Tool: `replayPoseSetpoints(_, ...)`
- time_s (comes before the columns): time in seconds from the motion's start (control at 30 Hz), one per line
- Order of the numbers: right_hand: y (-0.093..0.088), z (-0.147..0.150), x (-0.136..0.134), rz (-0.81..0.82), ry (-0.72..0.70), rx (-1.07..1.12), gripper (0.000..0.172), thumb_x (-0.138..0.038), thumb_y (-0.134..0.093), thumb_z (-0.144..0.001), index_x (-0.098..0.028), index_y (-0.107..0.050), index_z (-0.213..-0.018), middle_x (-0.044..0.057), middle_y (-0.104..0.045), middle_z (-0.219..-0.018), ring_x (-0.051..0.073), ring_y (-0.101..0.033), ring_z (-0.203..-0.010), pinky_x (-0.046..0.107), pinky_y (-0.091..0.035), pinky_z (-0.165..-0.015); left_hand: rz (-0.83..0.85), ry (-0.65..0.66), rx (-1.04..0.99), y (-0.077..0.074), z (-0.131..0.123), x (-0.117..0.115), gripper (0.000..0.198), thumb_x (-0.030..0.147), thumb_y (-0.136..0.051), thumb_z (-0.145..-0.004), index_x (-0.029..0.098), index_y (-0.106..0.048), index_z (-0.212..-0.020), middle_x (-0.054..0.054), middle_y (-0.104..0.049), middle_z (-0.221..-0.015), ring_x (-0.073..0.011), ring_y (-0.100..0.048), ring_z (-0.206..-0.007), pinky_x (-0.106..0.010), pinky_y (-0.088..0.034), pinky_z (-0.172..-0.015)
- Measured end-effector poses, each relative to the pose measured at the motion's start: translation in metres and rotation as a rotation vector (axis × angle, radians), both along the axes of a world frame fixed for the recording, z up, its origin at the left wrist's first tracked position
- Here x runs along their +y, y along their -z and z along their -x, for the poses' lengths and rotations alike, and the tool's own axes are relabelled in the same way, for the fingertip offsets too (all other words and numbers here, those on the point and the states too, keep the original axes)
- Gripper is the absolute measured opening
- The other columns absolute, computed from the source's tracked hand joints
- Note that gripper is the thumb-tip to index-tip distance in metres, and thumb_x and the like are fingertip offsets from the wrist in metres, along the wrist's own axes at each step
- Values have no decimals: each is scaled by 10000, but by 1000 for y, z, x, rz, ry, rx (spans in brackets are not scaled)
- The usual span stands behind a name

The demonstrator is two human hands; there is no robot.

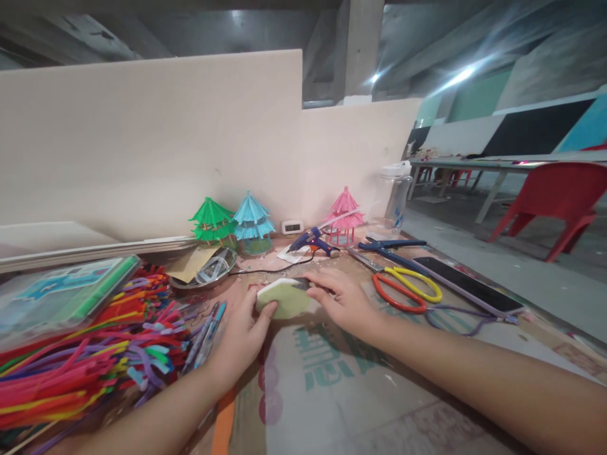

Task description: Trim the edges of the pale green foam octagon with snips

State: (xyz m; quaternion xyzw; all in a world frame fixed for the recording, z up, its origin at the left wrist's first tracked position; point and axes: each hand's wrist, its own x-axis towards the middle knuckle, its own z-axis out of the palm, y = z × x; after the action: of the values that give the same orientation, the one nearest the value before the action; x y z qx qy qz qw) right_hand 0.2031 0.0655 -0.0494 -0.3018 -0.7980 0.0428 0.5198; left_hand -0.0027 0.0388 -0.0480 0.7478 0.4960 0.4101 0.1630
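Observation:
My left hand (250, 323) grips a flat, pale green piece (284, 300) with several straight edges and a white rim, thumb on its face. At its right side my right hand (342, 298) is closed on a small dark thin tool (300, 285), whose kind I cannot make out. The tool touches or overlaps the upper right edge of the piece. Both hands are over the printed sheet covering the table. Just behind them lies a blue glue gun (310, 240) with its cord. Scissors (403, 289) with red and yellow handles lie right of my right hand.
Colourful pipe cleaners (95, 360) and a clear plastic case (66, 297) crowd the left, beside several pens (208, 335). Green (212, 221), blue (253, 221) and pink (345, 218) model pavilions stand along the partition. Blue pliers (393, 246), a phone (467, 284) and a bottle (392, 199) are right.

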Motion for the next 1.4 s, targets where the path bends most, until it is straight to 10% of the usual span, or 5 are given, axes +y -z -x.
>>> replayPoseSetpoints(1.4, -13, 0, -12, -193, 29, -161, 283, -304, -426, -927, -154, -664, -953, 55, -638, -698, 166, -570, -659, 267, -439, -594, -60, -1, 129, 2, 0, -7, 199, 291, -449, -855, 197, -572, -981, -52, -655, -872, -218, -602, -916, -309, -472, -778)
